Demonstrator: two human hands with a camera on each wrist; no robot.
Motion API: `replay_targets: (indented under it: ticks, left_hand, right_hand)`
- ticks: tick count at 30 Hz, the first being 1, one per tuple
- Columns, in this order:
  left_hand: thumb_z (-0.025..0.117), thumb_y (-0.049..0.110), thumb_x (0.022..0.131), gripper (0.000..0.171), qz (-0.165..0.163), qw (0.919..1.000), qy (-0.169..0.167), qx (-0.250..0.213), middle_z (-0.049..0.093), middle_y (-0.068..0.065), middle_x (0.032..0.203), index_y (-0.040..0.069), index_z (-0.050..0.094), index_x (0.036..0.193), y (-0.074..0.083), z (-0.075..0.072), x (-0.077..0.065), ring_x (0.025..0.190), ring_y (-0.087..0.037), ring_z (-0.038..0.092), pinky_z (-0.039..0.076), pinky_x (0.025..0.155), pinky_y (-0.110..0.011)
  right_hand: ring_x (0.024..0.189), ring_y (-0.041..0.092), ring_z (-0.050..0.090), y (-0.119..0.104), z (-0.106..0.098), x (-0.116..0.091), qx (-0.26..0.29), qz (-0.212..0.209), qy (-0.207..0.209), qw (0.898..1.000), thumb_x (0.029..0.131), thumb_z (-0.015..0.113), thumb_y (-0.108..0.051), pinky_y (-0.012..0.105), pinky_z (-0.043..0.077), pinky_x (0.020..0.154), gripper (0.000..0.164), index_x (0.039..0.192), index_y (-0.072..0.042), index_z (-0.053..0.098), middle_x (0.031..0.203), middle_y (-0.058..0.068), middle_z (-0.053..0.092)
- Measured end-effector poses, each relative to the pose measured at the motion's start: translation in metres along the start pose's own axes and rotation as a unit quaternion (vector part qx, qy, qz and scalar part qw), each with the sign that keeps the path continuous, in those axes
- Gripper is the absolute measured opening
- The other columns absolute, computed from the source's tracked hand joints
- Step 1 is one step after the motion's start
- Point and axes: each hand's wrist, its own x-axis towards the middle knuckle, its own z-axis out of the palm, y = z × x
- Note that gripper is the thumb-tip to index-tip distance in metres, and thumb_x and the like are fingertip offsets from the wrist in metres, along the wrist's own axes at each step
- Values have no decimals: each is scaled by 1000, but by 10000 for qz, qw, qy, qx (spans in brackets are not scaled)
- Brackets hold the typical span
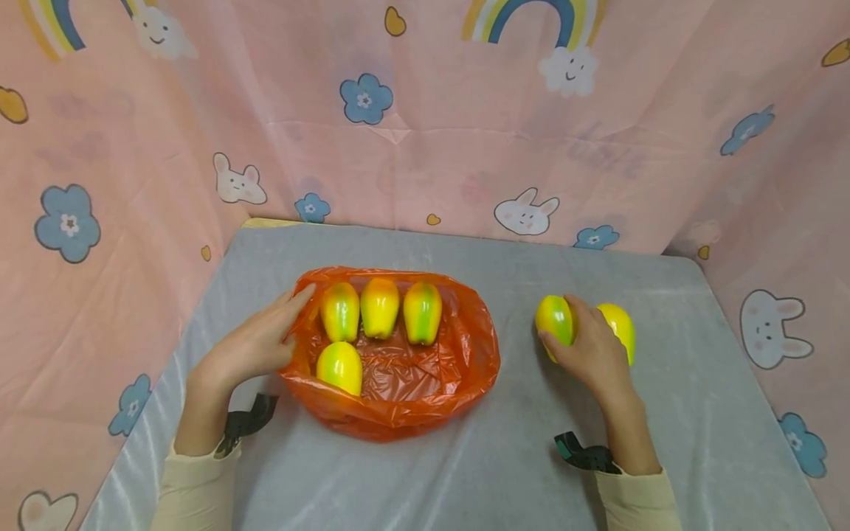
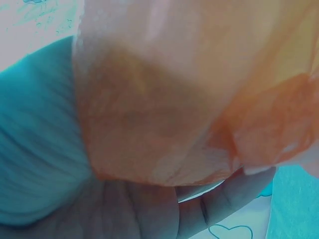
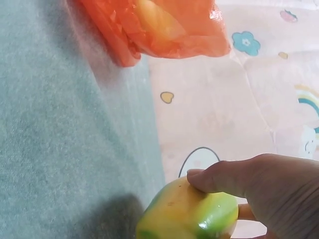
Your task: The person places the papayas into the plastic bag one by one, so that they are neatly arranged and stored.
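Note:
An orange-red plastic bag (image 1: 398,417) stands wide-mouthed on the table, with several yellow-green papayas (image 1: 380,308) inside. At its left rim my left hand (image 1: 255,343) touches the plastic, index finger and thumb spread apart. In the left wrist view the bag's film (image 2: 149,124) covers much of that hand, and some fingers (image 2: 194,209) show below it. To the right of the bag, my right hand (image 1: 591,346) grips another papaya (image 1: 554,318) between thumb and fingers. One more papaya (image 1: 619,330) lies just beyond that hand, partly hidden by it.
A grey cloth (image 1: 505,457) covers the table. Pink patterned curtain (image 1: 438,147) surrounds its back and sides. Dark straps (image 1: 584,453) sit at both wrists.

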Motion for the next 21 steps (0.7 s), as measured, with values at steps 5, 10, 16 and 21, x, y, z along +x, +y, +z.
replay_targets:
  ticks: [5, 10, 16, 21]
  left_hand:
    - [62, -2, 94, 83, -11, 10000, 6, 25, 23, -25, 175, 0, 23, 167, 0, 0, 0, 150, -46, 42, 39, 121, -66]
    - [63, 0, 94, 82, -11, 10000, 8, 94, 23, -26, 174, -1, 23, 167, 0, -2, 0, 153, -47, 39, 37, 122, -66]
    - [62, 1, 95, 81, -5, 9999, 30, 105, 24, -26, 174, -1, 24, 167, 1, -4, -1, 156, -48, 34, 34, 124, -67]
    - [55, -6, 92, 79, -76, 9998, 25, 168, 23, -29, 173, -4, 24, 166, 1, -3, -4, 158, -50, 29, 30, 125, -68]
  right_hand:
    - [124, 47, 53, -3, -2, 0, 219, -46, 6, 9997, 93, 77, -35, 71, 49, 103, 82, 158, 1, 40, 152, 32, 52]
    - [119, 45, 54, -6, -3, -1, 365, -21, 29, 9993, 93, 79, -35, 69, 50, 100, 83, 157, 1, 40, 150, 30, 54]
    - [120, 45, 55, -12, -5, -1, 528, -135, -42, 9985, 94, 78, -37, 69, 52, 101, 84, 158, 0, 39, 151, 30, 53]
    - [128, 50, 56, -18, -7, -4, 742, -199, -164, 9969, 94, 78, -37, 70, 51, 104, 85, 160, -1, 37, 154, 30, 51]
